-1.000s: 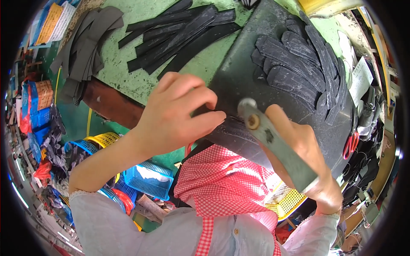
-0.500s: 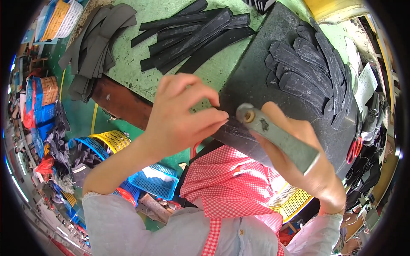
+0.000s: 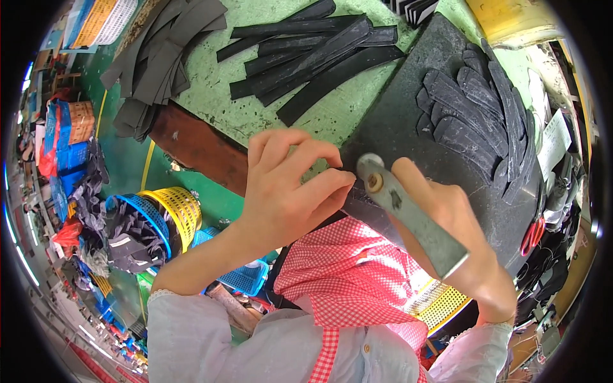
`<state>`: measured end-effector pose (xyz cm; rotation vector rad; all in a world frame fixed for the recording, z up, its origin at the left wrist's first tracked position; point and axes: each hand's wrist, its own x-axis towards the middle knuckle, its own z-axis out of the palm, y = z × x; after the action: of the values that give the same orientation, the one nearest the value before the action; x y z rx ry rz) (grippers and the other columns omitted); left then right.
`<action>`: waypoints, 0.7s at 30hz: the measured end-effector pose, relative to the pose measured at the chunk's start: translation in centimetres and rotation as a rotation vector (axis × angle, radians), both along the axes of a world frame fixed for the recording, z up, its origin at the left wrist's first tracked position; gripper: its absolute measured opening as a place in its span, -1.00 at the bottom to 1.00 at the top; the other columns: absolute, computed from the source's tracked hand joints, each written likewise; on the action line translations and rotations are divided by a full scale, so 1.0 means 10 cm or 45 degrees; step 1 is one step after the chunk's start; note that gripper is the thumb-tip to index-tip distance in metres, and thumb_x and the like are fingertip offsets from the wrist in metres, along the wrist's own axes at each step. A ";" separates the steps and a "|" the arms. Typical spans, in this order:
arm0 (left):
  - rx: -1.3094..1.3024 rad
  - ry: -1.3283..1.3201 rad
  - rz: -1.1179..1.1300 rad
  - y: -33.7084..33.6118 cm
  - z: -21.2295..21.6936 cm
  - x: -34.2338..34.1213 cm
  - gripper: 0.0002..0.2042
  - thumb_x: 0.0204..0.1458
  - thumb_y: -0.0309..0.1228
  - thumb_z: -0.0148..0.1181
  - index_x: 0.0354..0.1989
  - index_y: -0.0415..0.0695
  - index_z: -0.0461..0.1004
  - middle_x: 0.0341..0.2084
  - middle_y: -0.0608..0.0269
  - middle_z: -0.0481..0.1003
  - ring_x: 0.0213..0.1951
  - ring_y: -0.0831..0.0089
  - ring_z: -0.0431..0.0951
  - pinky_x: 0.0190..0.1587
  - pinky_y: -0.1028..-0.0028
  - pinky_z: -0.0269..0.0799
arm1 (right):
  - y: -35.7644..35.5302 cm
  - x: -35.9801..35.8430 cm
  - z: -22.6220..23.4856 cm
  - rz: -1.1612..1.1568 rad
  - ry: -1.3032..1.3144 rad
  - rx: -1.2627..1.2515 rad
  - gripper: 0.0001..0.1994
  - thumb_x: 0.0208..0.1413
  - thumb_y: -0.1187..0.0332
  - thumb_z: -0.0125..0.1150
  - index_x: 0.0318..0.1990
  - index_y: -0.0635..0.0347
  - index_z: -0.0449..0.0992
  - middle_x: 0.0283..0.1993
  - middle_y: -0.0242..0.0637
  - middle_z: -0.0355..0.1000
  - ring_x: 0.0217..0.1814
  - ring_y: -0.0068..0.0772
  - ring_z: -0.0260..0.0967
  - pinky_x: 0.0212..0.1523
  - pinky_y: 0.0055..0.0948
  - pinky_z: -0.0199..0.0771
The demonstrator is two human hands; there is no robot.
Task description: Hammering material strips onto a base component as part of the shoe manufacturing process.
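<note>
Far left: a yellow basket (image 3: 185,210), then grey strips (image 3: 169,51) heaped at the end of the green desk (image 3: 233,118). Next, the left hand (image 3: 294,188), fingers (image 3: 316,150) bent, thumb and forefinger tips almost together at the edge of the dark board (image 3: 391,127); cannot tell of anything pinched there. Beyond, black strips (image 3: 316,60) crossed on the desk. Just right of the thumb, over the board, a hammer (image 3: 415,220), its head's long axis aslant: round knob up-left, wedge end down-right; contact below impossible to judge. Around the handle, the right hand (image 3: 456,217), fingers curled, partly hidden behind the head. Farther right, dusty strips (image 3: 472,105) fanned on the board, then red-handled scissors (image 3: 540,225). Against half a second earlier: a narrower gap between left thumb and hammer, a steeper slant to the head, strips and basket slid rightward in view.
</note>
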<state>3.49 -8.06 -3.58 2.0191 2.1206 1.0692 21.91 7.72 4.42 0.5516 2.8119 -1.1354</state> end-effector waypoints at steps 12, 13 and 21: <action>-0.027 -0.104 0.023 0.08 -0.06 -0.02 -0.74 -0.22 -0.39 0.57 -0.30 0.18 0.74 -0.19 0.46 0.51 -0.05 0.26 0.43 0.04 0.23 0.26 | 0.04 0.07 0.11 -0.130 -0.018 -0.143 -0.79 0.28 0.52 0.29 -0.17 0.22 0.31 -0.48 0.01 0.36 -0.40 0.32 0.44 -0.45 -0.12 0.39; -0.048 -0.175 -0.037 0.18 0.00 -0.03 -0.81 -0.17 -0.36 0.57 -0.34 0.14 0.73 -0.21 0.45 0.51 -0.06 0.26 0.43 0.03 0.23 0.30 | 0.05 0.17 0.15 -0.189 -0.023 -0.195 -0.81 0.30 0.51 0.29 -0.20 0.22 0.33 -0.48 0.00 0.37 -0.42 0.32 0.43 -0.47 -0.16 0.38; -0.040 -0.134 -0.431 0.64 0.01 0.06 -0.76 -0.23 -0.31 0.57 -0.32 0.12 0.70 -0.20 0.47 0.52 -0.04 0.26 0.47 0.05 0.19 0.35 | -0.06 0.64 0.15 -0.182 -0.264 -0.260 -0.70 0.20 0.36 0.30 -0.07 0.23 0.31 -0.43 0.04 0.43 -0.35 0.30 0.51 -0.39 0.05 0.45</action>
<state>4.10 -1.66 -3.48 2.1500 1.6556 1.0512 28.28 7.14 5.97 0.8095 2.4808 -1.2878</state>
